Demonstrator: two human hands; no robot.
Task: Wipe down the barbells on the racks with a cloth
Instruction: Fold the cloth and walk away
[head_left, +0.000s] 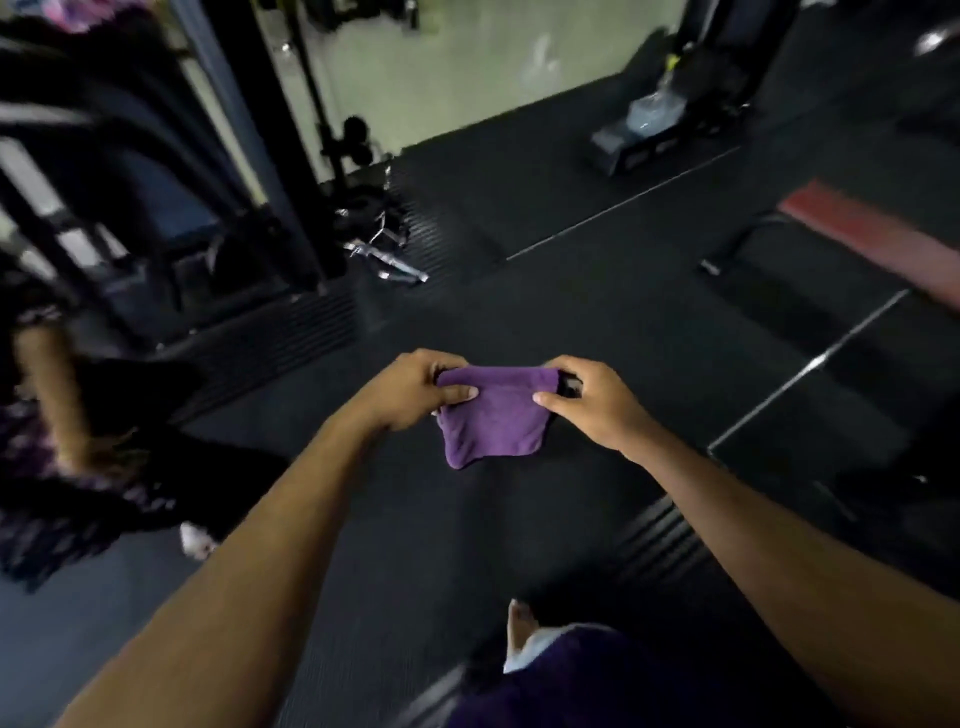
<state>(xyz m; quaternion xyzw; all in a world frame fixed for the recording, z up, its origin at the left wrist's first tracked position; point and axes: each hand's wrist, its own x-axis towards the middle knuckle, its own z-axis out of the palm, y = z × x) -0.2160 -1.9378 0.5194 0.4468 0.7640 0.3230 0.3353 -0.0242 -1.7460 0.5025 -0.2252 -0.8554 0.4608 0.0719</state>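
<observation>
Head view, looking down: a purple cloth (496, 415) (folded, its lower edge hanging loose) is held in the air above the black rubber floor (519, 260); the left hand (410, 389) pinches its left top corner with thumb and curled fingers; the right hand (597, 402) pinches the right top corner likewise; a barbell (810, 364) lies on the floor towards the right edge; a red bench (883, 239) stands beyond it; another person (57, 441) is blurred at the left edge.

Purple cloth (496, 415): upper corners covered by the left hand (410, 389) and right hand (592, 402). Second person (57, 415), left edge: blurred, cut off by frame. Red bench (878, 244): runs out at right edge. Rack uprights (249, 130): motion-blurred, tops cropped. Bar (810, 364) on floor: ends not discernible.
</observation>
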